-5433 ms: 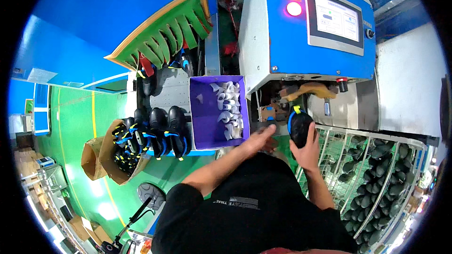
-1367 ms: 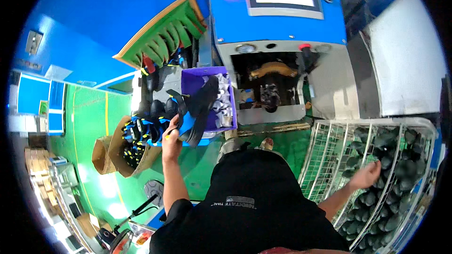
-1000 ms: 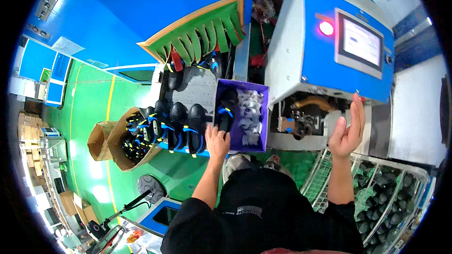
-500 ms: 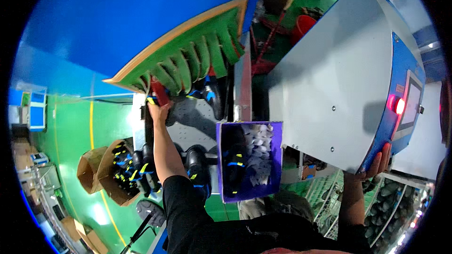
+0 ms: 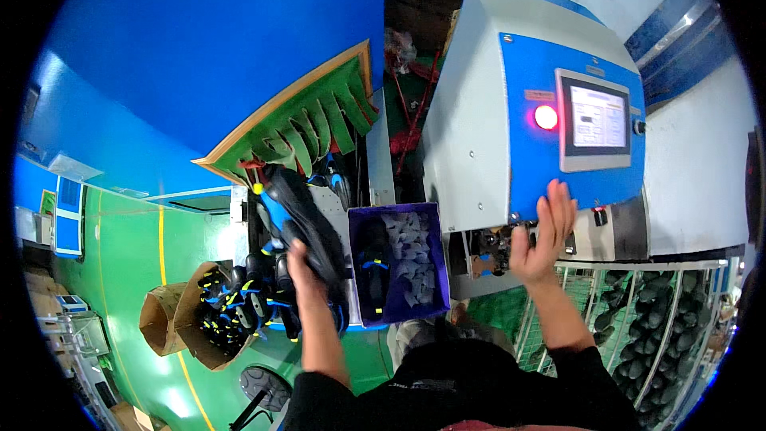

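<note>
In my left hand (image 5: 306,275) is a black shoe (image 5: 307,211) with its dark sole turned up and blue and yellow parts along one side. It is tilted just in front of the green strip curtain (image 5: 307,128) on the big blue machine. Much of my left hand's grip is hidden behind the shoe. My right hand (image 5: 546,235), fingers spread and nothing in it, is at the lower edge of the blue control panel (image 5: 527,183). Above that hand are a lit red button (image 5: 546,117) and a touch screen (image 5: 598,116).
A purple box (image 5: 395,323) before me holds a black shoe and many grey-white pieces. More black shoes (image 5: 254,267) stand at the left, beside an open carton (image 5: 188,315) of shoes. A wire rack (image 5: 586,279) of dark shoe-shaped items stands at the right.
My view has swung rightward. My left hand has come back from the green strips toward me with the shoe. The right hand's fingers have spread at the panel's lower edge.
</note>
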Tool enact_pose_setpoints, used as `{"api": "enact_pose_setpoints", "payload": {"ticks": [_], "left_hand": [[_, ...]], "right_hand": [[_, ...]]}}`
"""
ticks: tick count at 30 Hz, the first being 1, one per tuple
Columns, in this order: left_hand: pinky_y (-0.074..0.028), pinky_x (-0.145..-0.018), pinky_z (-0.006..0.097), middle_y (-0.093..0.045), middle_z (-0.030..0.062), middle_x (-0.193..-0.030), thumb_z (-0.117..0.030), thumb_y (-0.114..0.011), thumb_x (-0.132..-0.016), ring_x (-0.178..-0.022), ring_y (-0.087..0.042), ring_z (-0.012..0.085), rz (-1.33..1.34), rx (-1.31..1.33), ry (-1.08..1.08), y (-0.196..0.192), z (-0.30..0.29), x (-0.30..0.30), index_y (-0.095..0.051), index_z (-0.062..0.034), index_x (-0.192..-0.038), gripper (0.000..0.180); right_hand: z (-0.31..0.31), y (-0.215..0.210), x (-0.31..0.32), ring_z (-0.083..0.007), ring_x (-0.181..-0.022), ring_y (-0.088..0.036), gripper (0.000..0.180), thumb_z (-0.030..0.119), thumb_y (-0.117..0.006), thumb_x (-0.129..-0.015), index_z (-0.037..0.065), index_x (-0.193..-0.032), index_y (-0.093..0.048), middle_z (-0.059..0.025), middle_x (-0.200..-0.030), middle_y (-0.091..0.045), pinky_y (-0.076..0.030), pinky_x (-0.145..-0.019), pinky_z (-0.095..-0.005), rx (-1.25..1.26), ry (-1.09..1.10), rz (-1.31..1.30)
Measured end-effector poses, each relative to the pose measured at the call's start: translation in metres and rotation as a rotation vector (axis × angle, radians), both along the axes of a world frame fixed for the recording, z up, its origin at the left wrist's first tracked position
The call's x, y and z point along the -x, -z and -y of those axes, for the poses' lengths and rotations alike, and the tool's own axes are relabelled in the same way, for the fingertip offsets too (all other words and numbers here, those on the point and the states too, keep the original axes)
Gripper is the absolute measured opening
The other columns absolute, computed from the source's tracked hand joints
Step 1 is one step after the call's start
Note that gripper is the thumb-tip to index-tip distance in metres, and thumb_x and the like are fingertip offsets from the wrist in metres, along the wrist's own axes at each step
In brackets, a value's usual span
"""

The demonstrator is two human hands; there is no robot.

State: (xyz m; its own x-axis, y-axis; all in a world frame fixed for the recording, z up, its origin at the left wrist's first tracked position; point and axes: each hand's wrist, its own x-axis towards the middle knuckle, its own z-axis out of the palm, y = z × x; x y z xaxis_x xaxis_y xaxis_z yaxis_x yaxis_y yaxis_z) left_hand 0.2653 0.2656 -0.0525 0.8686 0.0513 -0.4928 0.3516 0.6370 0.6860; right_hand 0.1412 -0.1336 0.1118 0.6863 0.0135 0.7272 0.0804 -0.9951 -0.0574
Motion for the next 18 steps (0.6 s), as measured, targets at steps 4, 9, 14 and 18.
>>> {"api": "enact_pose_setpoints", "payload": {"ticks": [4, 9, 14, 18], "left_hand": [[-0.045, -0.109, 0.044, -0.054, 0.0138, -0.144, -0.019, -0.09, -0.072, -0.13, -0.054, 0.0278, 0.3, -0.3, 0.471, -0.045, 0.08, 0.138, -0.035, -0.0015, -0.154, 0.1], [-0.027, -0.123, 0.04, -0.033, 0.0194, -0.162, -0.028, -0.101, -0.066, -0.149, -0.031, 0.0254, 0.646, -0.432, 1.005, -0.137, 0.152, 0.194, -0.007, 0.0002, -0.164, 0.139], [-0.04, -0.115, 0.041, -0.057, 0.0195, -0.144, -0.031, -0.096, -0.073, -0.136, -0.052, 0.0277, 0.468, -0.527, 1.259, -0.139, 0.197, 0.212, -0.039, 0.0023, -0.151, 0.102], [-0.039, -0.056, 0.026, -0.057, -0.0034, -0.067, -0.016, -0.066, -0.1, -0.062, -0.051, 0.006, 0.339, -0.579, 1.268, -0.088, 0.219, 0.26, -0.068, -0.0021, -0.085, 0.021]], "right_hand": [[-0.058, 0.025, 0.068, -0.0385, -0.152, -0.03, 0.08, 0.03, -0.074, -0.09, 0.002, -0.156, -0.038, -0.0222, -0.16, -0.04, -0.016, -0.126, -0.0506, -0.75, -0.419, -0.175], [0.002, 0.021, 0.115, -0.0341, -0.123, -0.064, 0.088, 0.023, -0.086, -0.08, 0.002, -0.153, -0.041, -0.017, -0.14, -0.061, -0.054, -0.104, -0.0472, -2.206, -0.496, -0.959], [0.046, 0.042, 0.175, -0.0284, -0.102, -0.073, 0.047, 0.032, -0.072, -0.095, -0.002, -0.126, -0.065, -0.0171, -0.117, -0.072, -0.062, -0.088, -0.0432, -2.49, -0.251, -1.062], [0.066, 0.062, 0.233, -0.0324, -0.1, -0.072, 0.049, 0.039, -0.067, -0.096, -0.003, -0.121, -0.065, -0.0199, -0.112, -0.073, -0.063, -0.081, -0.0448, -2.775, -0.441, -0.98]]}}
